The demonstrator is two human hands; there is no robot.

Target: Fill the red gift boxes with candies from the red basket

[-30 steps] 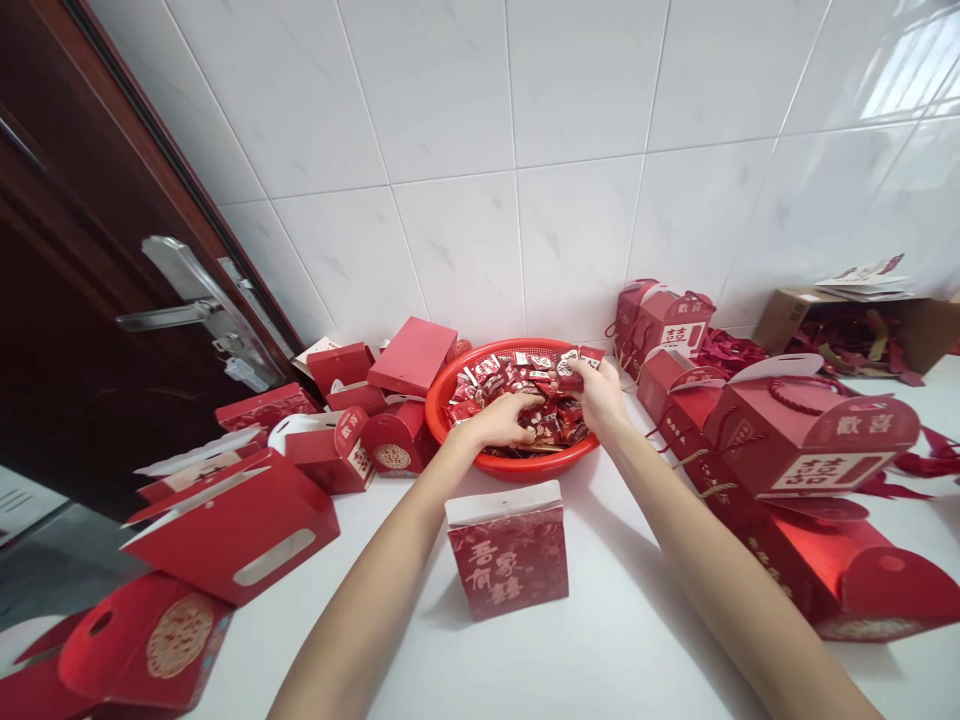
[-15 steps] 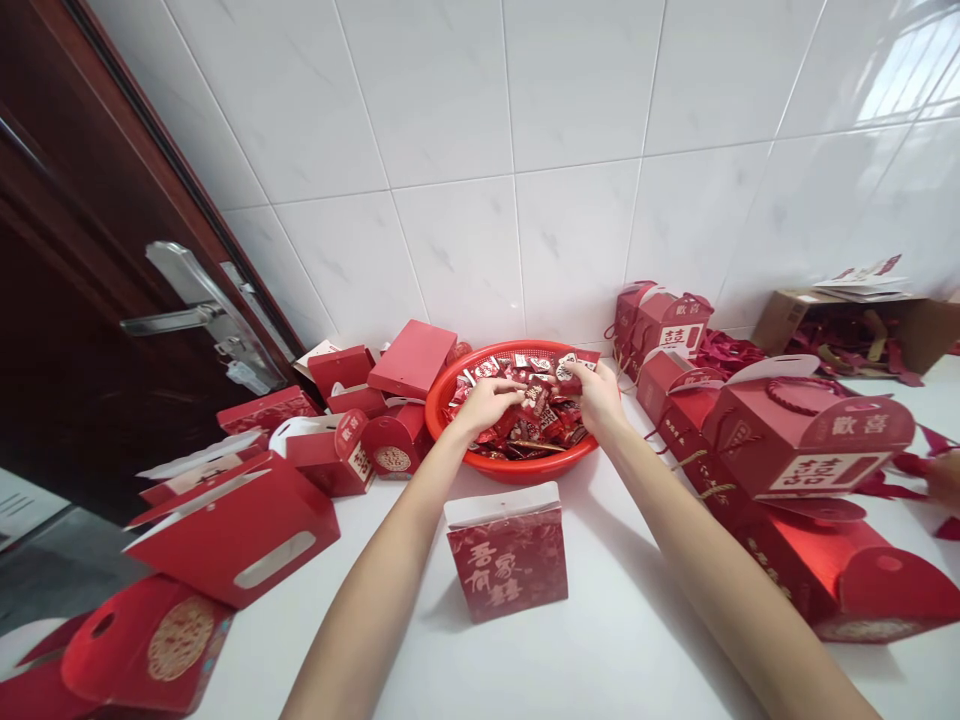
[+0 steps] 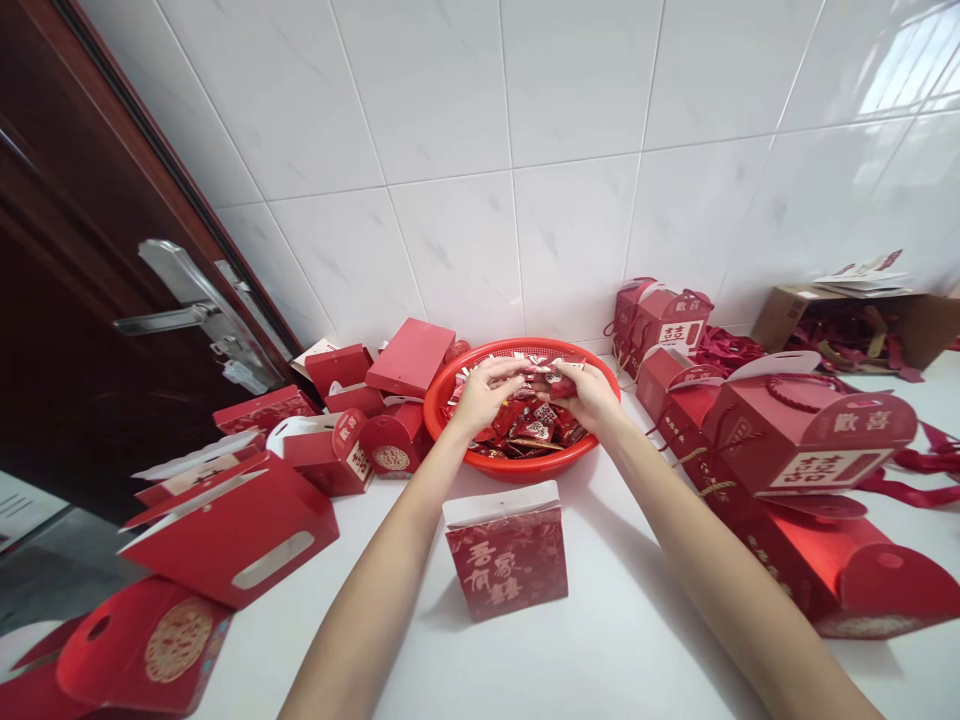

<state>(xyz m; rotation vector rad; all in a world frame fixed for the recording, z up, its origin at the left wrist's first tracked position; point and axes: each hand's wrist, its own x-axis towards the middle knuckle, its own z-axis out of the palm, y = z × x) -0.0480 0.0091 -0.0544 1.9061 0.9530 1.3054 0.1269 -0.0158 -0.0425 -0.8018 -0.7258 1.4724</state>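
A red plastic basket stands against the tiled wall, filled with wrapped candies in red packets. Over its middle my left hand is closed, thumb and fingers together on a candy packet. My right hand grips red candy packets at the basket's right side; how many it holds I cannot make out. Both hands nearly meet above the pile. In front of the basket, between my forearms, a dark red gift box with light lettering stands upright, its white top flap raised.
Several red gift boxes crowd the left side beside a dark door with a metal handle. More boxes with cord handles line the right. Behind them sits a cardboard carton of ribbons; loose ribbon lies at the far right.
My hands have come closer together over the candies, and packets are now gathered between the fingers. A hand that showed at the far right edge is gone from view.
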